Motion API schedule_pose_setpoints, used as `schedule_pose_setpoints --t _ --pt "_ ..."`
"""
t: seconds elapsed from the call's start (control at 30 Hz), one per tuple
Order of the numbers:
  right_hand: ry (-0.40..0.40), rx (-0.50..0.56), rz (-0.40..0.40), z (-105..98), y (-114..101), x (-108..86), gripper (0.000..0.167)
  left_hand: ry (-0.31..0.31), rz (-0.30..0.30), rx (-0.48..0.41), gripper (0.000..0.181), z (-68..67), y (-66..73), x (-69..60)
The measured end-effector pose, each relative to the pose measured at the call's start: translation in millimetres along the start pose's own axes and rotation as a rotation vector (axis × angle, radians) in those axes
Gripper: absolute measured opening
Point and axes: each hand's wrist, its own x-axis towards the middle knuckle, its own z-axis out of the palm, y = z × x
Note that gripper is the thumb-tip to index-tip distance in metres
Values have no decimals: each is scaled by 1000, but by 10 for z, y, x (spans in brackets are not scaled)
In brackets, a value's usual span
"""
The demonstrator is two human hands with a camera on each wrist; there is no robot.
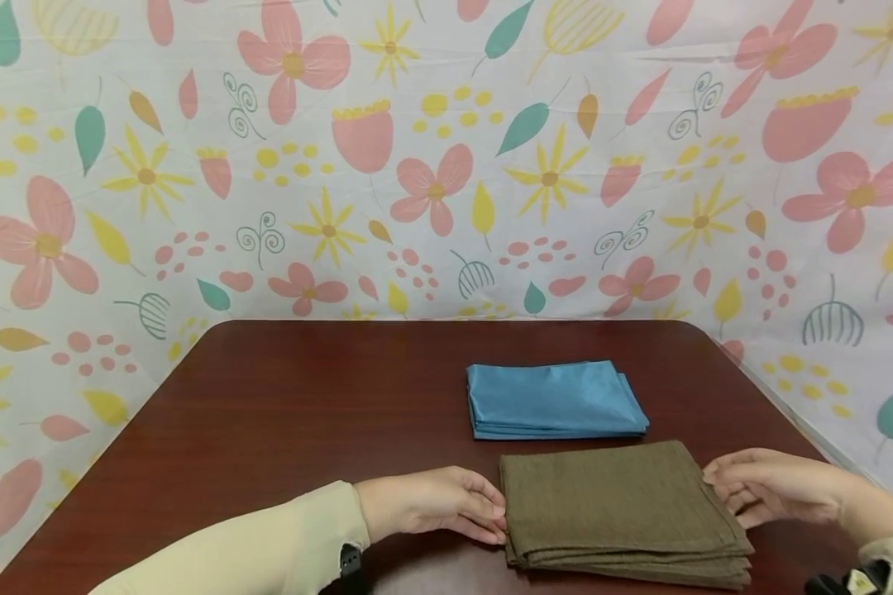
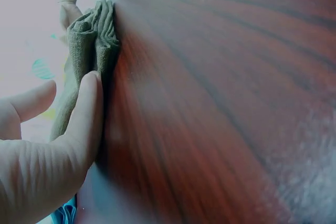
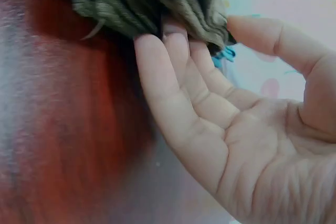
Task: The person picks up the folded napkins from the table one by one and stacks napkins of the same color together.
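A folded brown cloth [image 1: 618, 504], stacked in several layers, lies on the table near its front edge. At its left side, the straight fingers of my left hand [image 1: 439, 504] touch the folded edge. The left wrist view shows that thumb [image 2: 37, 100] standing apart from the cloth. My right hand [image 1: 777, 487] pinches the right edge of the brown cloth, its thumb [image 3: 257, 32] at the upper face and its fingertips tucked in against the layers. Some of those fingertips are hidden by the fabric. Just behind lies a folded blue cloth [image 1: 554, 401], touched by neither hand.
The dark reddish-brown table [image 1: 305, 405] has rounded far corners. A white curtain [image 1: 446, 149] printed with flowers and leaves hangs behind it and along both sides.
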Motion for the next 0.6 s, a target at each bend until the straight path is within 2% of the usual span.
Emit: schedule_pose_setpoints --t 0.13,0.37,0.47,0.6 --pt "10 40 -24 -2 -56 -25 38 32 16 -10 21 -28 14 -38" --pt "65 67 -41 -71 -200 -57 44 -3 60 9 24 -111 71 -169" --pt "35 73 -80 -100 -254 -78 46 -2 76 22 26 -138 111 -228" --pt "-50 96 -121 -117 -314 -65 50 11 82 24 26 -188 150 -311"
